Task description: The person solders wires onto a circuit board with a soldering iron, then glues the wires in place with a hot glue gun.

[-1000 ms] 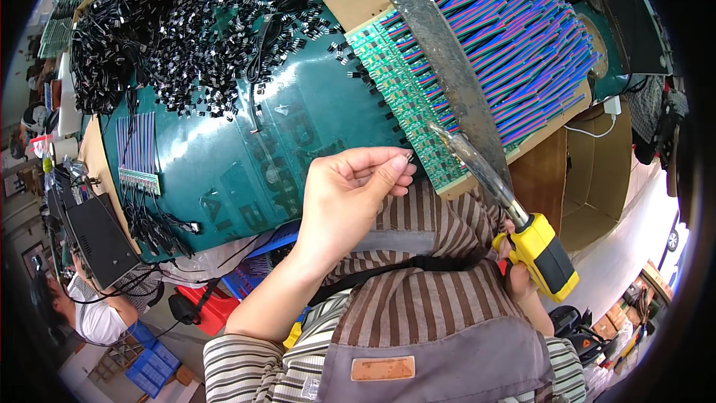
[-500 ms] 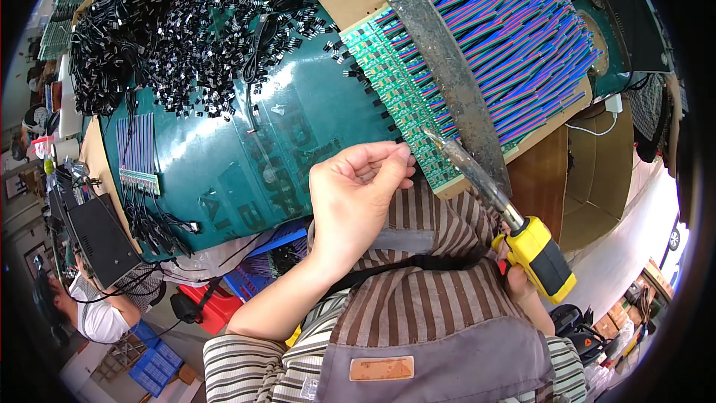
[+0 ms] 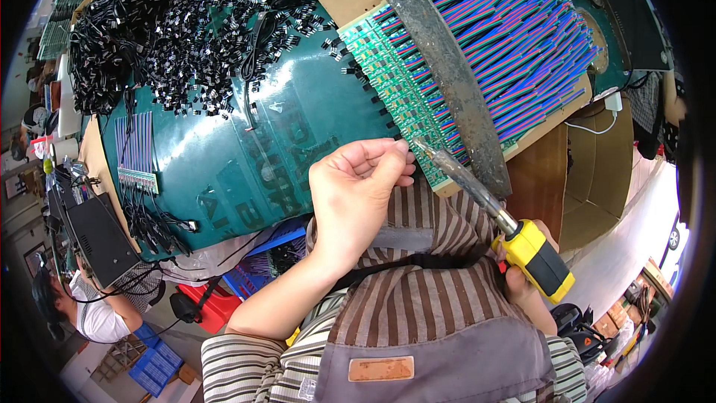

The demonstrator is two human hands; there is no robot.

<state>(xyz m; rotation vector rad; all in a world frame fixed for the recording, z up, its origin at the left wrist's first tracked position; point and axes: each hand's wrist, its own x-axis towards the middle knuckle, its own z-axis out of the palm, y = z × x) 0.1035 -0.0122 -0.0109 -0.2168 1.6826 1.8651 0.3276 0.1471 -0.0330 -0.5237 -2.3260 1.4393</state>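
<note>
My right hand (image 3: 522,276) grips a yellow and black soldering gun (image 3: 538,260). Its long metal tip points up and left, reaching the edge of the green circuit boards (image 3: 403,93). Close by that tip, my left hand (image 3: 358,186) is pinched at the same board edge; whatever lies between the fingertips is too small to make out. Small black connectors line the boards' left edge. Blue, red, green and black wires (image 3: 514,52) fan out from the boards to the right. A dark, worn metal bar (image 3: 447,67) lies across the wires.
Heaps of black connectors and cables (image 3: 194,52) cover the far left of the green mat (image 3: 209,172). A finished-looking wired board strip (image 3: 139,179) lies at left, near a black box (image 3: 101,239). An open cardboard box (image 3: 600,179) stands at right. A person (image 3: 97,313) sits at lower left.
The soldering gun's tip has shifted slightly left and up, from over the boards to their edge by my left fingertips. My left hand stays pinched in nearly the same place.
</note>
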